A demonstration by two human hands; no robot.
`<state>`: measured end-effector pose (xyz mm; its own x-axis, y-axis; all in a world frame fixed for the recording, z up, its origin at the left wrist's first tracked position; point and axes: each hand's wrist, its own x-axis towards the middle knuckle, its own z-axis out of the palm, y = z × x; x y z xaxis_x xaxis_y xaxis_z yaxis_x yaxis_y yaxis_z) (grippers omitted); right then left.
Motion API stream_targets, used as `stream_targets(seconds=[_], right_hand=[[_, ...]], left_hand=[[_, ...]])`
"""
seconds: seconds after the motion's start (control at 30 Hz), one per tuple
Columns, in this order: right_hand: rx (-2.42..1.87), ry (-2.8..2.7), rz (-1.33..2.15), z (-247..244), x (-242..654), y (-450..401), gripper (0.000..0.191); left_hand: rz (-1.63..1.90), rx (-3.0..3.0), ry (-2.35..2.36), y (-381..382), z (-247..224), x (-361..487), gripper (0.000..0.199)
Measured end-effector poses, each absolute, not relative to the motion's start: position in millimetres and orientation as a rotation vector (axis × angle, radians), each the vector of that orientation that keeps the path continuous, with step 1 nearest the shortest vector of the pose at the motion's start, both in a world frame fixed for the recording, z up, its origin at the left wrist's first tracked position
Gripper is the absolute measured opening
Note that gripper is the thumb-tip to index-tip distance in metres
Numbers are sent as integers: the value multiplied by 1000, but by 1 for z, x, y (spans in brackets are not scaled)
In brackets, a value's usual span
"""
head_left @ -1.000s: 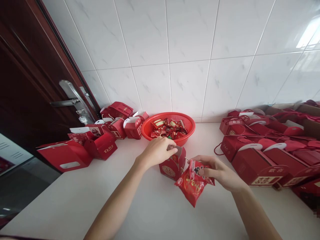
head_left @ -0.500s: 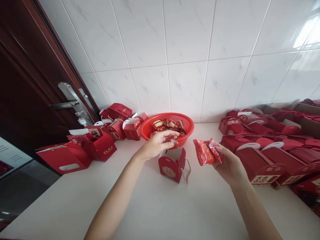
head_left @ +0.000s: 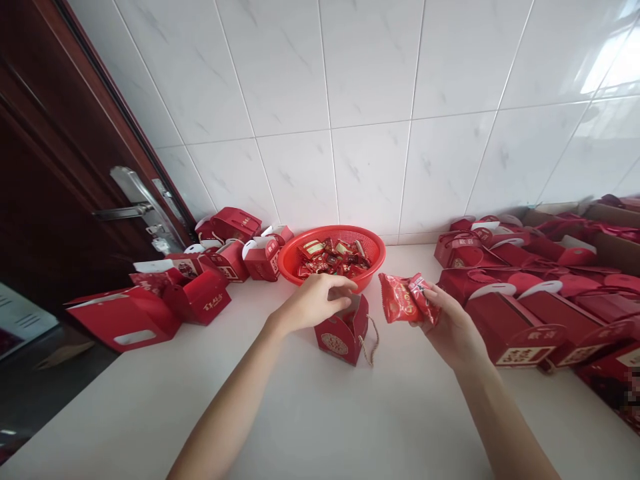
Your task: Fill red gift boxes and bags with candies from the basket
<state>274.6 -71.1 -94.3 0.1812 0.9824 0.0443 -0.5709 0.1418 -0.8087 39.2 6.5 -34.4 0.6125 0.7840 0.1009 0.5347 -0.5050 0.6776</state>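
Observation:
A small red box [head_left: 338, 339] with a gold emblem and a rope handle stands open on the white table [head_left: 320, 413]. Over its open top is my left hand [head_left: 316, 301], fingers curved downward and apart, with no item visible in them. My right hand [head_left: 453, 325] holds red candy packets [head_left: 400, 298], one large and one narrower, to the right of the box. Behind the box sits a red plastic basket [head_left: 376, 257] with many small wrapped sweets [head_left: 333, 259].
Several red gift boxes [head_left: 200, 293] stand at the left, near a dark door [head_left: 60, 120] with a metal handle. Rows of red boxes [head_left: 515, 327] fill the right side, with a cardboard carton [head_left: 610, 247] behind. A tiled wall [head_left: 370, 160] backs the table.
My left hand has lowered to the box opening, and the small red item it held is no longer visible. My right hand still holds the packets, slightly further left in view.

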Motion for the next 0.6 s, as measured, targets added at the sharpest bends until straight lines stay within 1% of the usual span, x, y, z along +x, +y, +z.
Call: stream_targets(seconds=[0.07, 0.13, 0.2, 0.3, 0.4, 0.5, 0.6], right_hand=[[-734, -763, 1225, -94, 268, -72, 25], [-729, -832, 1192, -93, 259, -73, 25], [-727, -885, 1164, -92, 249, -75, 27], [-719, -928, 1135, -92, 238, -76, 29], [-753, -892, 1083, -95, 236, -74, 30], [-794, -778, 1008, -92, 241, -68, 24], [-766, -753, 983, -77, 243, -61, 16]], left_hand=[[707, 2205, 979, 2, -30, 42, 28], [839, 2092, 885, -4, -26, 45, 37], [856, 1976, 816, -11, -23, 49, 44], [822, 1956, 813, -18, -23, 53, 51], [907, 2002, 861, -17, -23, 49, 48], [1029, 2043, 960, -10, -18, 38, 49], [963, 2085, 1058, -5, -10, 21, 47]])
